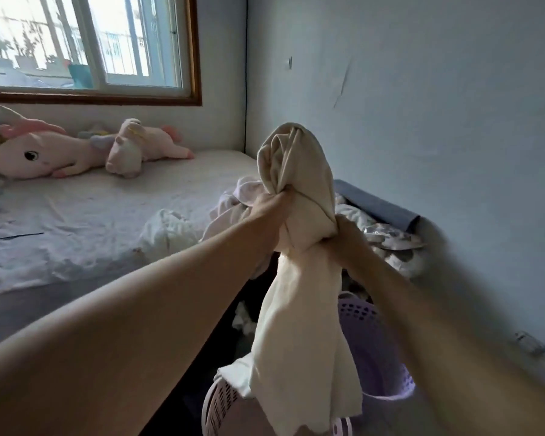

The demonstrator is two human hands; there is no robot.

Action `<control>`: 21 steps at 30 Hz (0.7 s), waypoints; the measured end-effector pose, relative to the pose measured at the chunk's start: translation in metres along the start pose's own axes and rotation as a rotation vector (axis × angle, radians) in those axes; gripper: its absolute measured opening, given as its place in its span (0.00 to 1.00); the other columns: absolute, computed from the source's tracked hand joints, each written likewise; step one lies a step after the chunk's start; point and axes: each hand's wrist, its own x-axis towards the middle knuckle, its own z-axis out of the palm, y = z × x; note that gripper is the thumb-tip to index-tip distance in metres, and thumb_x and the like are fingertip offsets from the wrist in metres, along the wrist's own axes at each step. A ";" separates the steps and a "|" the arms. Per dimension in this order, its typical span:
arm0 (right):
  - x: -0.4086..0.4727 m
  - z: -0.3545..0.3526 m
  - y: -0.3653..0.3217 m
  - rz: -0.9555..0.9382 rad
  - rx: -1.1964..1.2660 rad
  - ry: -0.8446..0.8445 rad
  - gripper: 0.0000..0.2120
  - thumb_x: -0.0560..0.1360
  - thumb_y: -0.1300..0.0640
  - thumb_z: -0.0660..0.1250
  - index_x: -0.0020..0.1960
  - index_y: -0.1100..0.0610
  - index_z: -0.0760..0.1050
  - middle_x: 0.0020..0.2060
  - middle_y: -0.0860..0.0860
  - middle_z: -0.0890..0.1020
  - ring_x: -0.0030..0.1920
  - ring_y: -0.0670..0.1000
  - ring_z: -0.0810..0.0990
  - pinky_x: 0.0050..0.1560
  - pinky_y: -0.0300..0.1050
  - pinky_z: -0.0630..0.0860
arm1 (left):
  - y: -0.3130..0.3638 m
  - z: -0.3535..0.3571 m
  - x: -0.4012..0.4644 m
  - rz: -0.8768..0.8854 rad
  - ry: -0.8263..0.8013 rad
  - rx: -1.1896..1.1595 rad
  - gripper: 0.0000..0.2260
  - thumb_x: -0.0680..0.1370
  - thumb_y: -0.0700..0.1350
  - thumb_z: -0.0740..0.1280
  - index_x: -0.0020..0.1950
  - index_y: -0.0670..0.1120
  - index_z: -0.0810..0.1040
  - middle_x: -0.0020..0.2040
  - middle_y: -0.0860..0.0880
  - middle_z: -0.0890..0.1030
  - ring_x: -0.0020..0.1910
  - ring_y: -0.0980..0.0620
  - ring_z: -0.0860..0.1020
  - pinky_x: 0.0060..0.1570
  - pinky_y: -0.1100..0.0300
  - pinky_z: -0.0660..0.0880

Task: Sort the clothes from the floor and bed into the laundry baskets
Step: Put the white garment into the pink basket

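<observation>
Dim room, daylight from window (85, 42), motion-blurred arms, wide-angle edge distortion

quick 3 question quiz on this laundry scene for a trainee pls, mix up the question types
1. True or false: both hands, left hand and right hand, grip the cream garment.
2. Which basket stands nearer the wall? A) purple basket B) pink basket
3. Fill in: the plush unicorns lie on the ____, under the window.

Key: 1 true; 2 A; 3 bed
</observation>
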 end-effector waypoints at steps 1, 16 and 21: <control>-0.002 0.009 0.013 0.025 -0.006 -0.021 0.16 0.73 0.64 0.63 0.60 0.63 0.73 0.53 0.61 0.80 0.56 0.61 0.78 0.47 0.46 0.71 | -0.016 0.001 0.004 -0.018 -0.001 0.007 0.22 0.73 0.51 0.67 0.64 0.43 0.75 0.57 0.44 0.79 0.60 0.45 0.76 0.63 0.50 0.74; -0.020 0.135 0.183 0.312 -0.163 -0.391 0.13 0.74 0.63 0.61 0.58 0.61 0.72 0.59 0.60 0.78 0.59 0.61 0.76 0.50 0.44 0.69 | -0.221 0.004 0.045 -0.477 -0.120 0.264 0.12 0.78 0.42 0.62 0.58 0.39 0.75 0.52 0.42 0.80 0.52 0.43 0.80 0.54 0.50 0.78; -0.037 0.164 0.220 0.473 -0.172 -0.480 0.19 0.74 0.59 0.64 0.65 0.57 0.69 0.60 0.55 0.77 0.57 0.56 0.76 0.44 0.40 0.70 | -0.280 -0.011 0.046 -0.621 -0.168 0.492 0.12 0.77 0.42 0.64 0.57 0.36 0.76 0.50 0.42 0.78 0.46 0.47 0.76 0.33 0.60 0.69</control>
